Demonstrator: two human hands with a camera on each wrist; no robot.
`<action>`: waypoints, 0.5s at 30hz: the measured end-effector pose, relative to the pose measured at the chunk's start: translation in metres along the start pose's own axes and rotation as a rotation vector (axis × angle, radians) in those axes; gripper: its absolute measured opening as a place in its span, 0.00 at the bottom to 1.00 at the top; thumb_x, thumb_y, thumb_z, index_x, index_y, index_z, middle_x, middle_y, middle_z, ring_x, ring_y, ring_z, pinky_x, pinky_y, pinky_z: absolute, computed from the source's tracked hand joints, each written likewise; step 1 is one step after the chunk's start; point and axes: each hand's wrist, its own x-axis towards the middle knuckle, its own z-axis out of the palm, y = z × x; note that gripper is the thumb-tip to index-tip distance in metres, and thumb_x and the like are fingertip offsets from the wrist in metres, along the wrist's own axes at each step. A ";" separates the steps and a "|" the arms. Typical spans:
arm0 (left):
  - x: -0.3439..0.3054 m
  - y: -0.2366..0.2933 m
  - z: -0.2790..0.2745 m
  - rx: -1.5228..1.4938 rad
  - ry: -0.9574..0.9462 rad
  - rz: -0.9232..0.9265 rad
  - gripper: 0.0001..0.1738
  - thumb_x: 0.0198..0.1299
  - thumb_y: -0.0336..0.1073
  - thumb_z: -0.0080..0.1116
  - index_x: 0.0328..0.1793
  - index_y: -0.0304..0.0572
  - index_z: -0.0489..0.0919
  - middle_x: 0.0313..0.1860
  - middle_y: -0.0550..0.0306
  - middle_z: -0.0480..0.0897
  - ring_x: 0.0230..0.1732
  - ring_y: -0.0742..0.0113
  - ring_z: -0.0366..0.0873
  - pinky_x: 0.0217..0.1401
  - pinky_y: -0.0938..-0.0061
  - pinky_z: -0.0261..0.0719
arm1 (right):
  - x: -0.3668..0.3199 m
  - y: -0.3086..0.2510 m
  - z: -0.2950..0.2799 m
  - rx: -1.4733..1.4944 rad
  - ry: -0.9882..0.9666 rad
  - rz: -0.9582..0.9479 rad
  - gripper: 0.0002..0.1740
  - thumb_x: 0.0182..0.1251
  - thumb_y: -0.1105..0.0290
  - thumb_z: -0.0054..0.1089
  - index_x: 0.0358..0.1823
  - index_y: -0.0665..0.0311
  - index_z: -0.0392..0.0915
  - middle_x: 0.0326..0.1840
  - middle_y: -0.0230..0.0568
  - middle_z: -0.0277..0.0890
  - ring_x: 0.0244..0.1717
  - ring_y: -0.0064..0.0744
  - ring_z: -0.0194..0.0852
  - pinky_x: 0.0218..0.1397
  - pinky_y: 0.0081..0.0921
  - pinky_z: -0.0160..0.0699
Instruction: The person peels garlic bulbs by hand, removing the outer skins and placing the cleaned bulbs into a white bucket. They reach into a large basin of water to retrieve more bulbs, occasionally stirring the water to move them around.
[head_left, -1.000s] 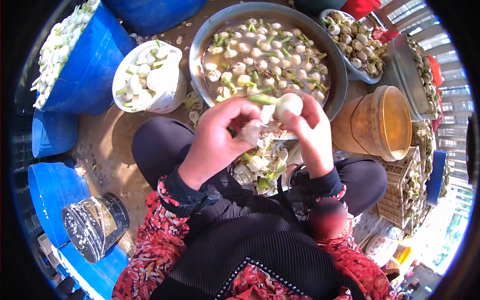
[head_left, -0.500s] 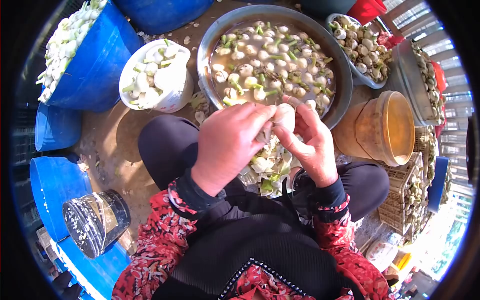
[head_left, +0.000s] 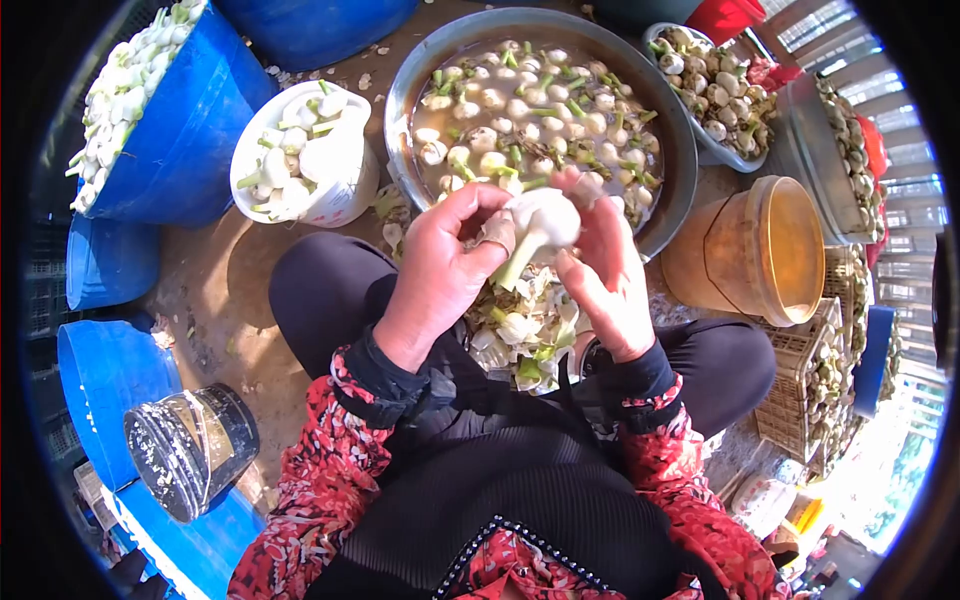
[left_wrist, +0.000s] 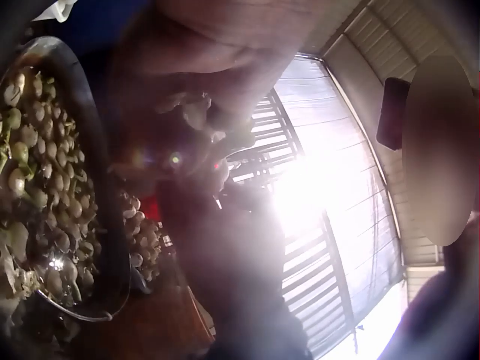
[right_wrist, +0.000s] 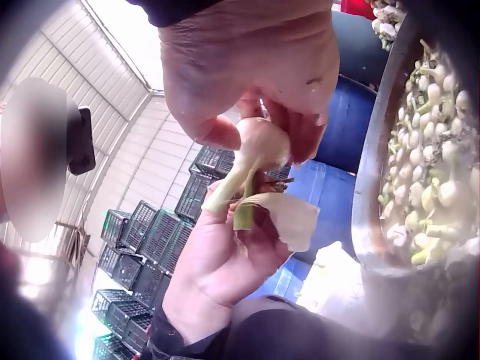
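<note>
I count one onion bulb [head_left: 541,217], held over the lap just near of the single metal basin [head_left: 672,170]. I judge it partly peeled, since one skin flap [right_wrist: 289,219] hangs loose. The left hand [head_left: 440,265] pinches the stalk and the right hand [head_left: 610,275] grips the bulb. One white bucket [head_left: 348,198], far left, holds cleaned bulbs. Dozens more soak in the basin, too many to count, so plenty is left.
</note>
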 end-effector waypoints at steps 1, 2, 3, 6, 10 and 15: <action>0.002 0.002 0.000 0.200 0.009 0.169 0.12 0.64 0.23 0.58 0.53 0.33 0.80 0.46 0.62 0.83 0.46 0.77 0.79 0.55 0.80 0.78 | 0.001 -0.002 0.000 -0.186 0.073 0.001 0.33 0.61 0.69 0.67 0.67 0.69 0.66 0.62 0.45 0.75 0.57 0.34 0.76 0.59 0.30 0.78; 0.004 0.004 0.001 0.400 0.017 0.340 0.11 0.64 0.23 0.58 0.53 0.33 0.80 0.48 0.61 0.83 0.46 0.77 0.79 0.55 0.79 0.78 | 0.003 -0.003 -0.002 -0.371 0.146 0.001 0.33 0.60 0.69 0.68 0.66 0.69 0.67 0.60 0.44 0.75 0.56 0.32 0.77 0.57 0.29 0.79; 0.006 0.000 0.002 0.354 -0.014 0.329 0.10 0.66 0.24 0.58 0.53 0.33 0.79 0.49 0.61 0.82 0.45 0.78 0.79 0.53 0.80 0.78 | 0.005 0.000 -0.007 -0.418 0.141 0.038 0.30 0.59 0.69 0.71 0.61 0.68 0.68 0.56 0.40 0.76 0.51 0.27 0.77 0.52 0.25 0.79; 0.006 0.003 0.009 0.127 -0.020 0.139 0.10 0.66 0.24 0.58 0.53 0.33 0.79 0.46 0.62 0.82 0.44 0.79 0.79 0.50 0.81 0.79 | 0.004 0.011 -0.007 -0.174 0.208 0.062 0.24 0.59 0.69 0.72 0.54 0.67 0.71 0.51 0.37 0.76 0.46 0.22 0.75 0.51 0.23 0.78; 0.005 0.002 0.006 0.100 -0.007 0.011 0.08 0.68 0.25 0.57 0.52 0.33 0.79 0.41 0.66 0.82 0.42 0.82 0.78 0.46 0.82 0.79 | 0.004 0.002 -0.015 -0.178 0.130 0.099 0.25 0.59 0.69 0.71 0.55 0.67 0.71 0.52 0.37 0.75 0.47 0.22 0.75 0.52 0.23 0.78; 0.008 0.005 0.012 -0.027 0.006 -0.025 0.07 0.71 0.28 0.55 0.51 0.34 0.79 0.39 0.65 0.82 0.39 0.80 0.79 0.43 0.82 0.79 | 0.004 -0.013 -0.019 -0.115 0.058 0.035 0.26 0.61 0.70 0.70 0.58 0.67 0.70 0.52 0.36 0.77 0.50 0.24 0.76 0.55 0.25 0.77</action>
